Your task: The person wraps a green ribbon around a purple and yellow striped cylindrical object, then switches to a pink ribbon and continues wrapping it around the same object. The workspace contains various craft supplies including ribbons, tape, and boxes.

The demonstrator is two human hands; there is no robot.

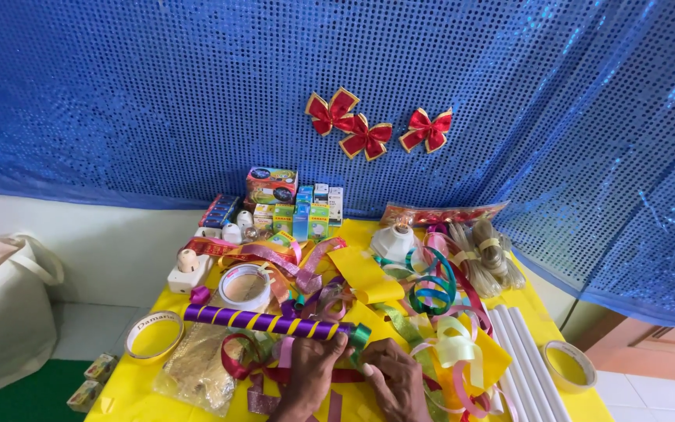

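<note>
While both curl, left hand (312, 367) and right hand (394, 373) pinch green ribbon (359, 337).

Your counter (138, 402) has a yellow cover. On it you see a purple tube with yellow stripes (263, 321), two tape rolls (152, 336) on the left and one (570, 365) at the right edge, white tubes (523, 355), a white power strip (186, 272), small boxes (294, 209) at the back, and many loose ribbons (431, 293).
</note>
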